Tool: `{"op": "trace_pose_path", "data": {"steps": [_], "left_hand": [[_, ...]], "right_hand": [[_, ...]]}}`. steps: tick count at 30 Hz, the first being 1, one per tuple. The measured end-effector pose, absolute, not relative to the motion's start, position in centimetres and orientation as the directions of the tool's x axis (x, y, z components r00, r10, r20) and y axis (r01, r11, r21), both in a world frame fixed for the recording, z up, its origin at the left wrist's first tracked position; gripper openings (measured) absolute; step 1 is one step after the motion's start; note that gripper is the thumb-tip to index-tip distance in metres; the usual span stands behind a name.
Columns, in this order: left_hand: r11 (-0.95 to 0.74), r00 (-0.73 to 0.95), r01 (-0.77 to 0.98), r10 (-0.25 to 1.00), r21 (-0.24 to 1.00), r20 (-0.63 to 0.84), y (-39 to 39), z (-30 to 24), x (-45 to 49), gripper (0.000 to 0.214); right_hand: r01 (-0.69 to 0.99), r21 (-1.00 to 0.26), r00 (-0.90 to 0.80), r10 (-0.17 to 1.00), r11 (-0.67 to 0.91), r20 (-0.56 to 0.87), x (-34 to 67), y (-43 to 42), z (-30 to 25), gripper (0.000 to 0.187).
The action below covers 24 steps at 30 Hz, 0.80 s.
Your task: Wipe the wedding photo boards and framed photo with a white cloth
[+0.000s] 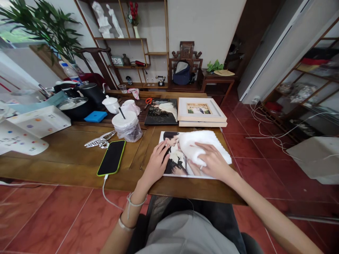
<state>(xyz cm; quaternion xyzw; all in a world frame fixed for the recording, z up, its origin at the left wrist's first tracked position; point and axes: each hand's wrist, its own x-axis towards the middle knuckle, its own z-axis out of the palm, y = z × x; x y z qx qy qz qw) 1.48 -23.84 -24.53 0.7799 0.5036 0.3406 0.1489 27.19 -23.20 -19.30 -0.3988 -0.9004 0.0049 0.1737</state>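
Note:
A photo print [177,162] of a couple lies on the wooden table in front of me, its right part covered by a fluffy white cloth [212,139]. My left hand [156,161] rests on the print's left edge with its fingers stretched out flat. On the right, my right hand [212,160] presses the cloth against the print, its fingers gripping and partly sunk in the pile. Just beyond the print are a dark photo panel [161,112] and a pale picture frame [202,109], which sits on another flat piece.
Left of my hands lie a phone [111,158] on a charging cable, metal scissors [100,140] and a plastic-wrapped cup [127,125] with a straw. Farther back stand a white teapot [111,104], a blue box [95,116] and dark pots. The table's front edge is close to my lap.

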Motion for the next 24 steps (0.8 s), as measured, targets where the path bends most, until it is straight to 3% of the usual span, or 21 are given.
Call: {"op": "trace_pose_path", "data": {"steps": [3,7,14,19,24], "left_hand": [[-0.447,0.261,0.677,0.888,0.585,0.378,-23.9,-24.5,1.5,0.044],[-0.442,0.261,0.679,0.892,0.586,0.369,-23.9,-24.3,1.5,0.044],[-0.429,0.255,0.704,0.897,0.566,0.362,-23.9,-24.6,1.5,0.043],[-0.445,0.268,0.698,0.889,0.561,0.372,-23.8,-24.6,1.5,0.044],[-0.445,0.271,0.705,0.888,0.552,0.370,-23.7,-24.6,1.4,0.044]], "right_hand": [[0.782,-0.108,-0.553,0.762,0.614,0.336,28.1,-20.4,-19.6,0.029],[0.824,-0.104,-0.485,0.788,0.557,0.379,28.7,-18.2,-20.1,0.034],[0.728,-0.093,-0.626,0.714,0.679,0.312,26.8,-23.5,-20.1,0.012],[0.569,-0.209,-0.762,0.605,0.795,0.230,25.6,-29.3,-19.8,0.014],[0.579,-0.189,-0.749,0.609,0.793,0.260,26.7,-27.9,-19.2,0.011]]}}
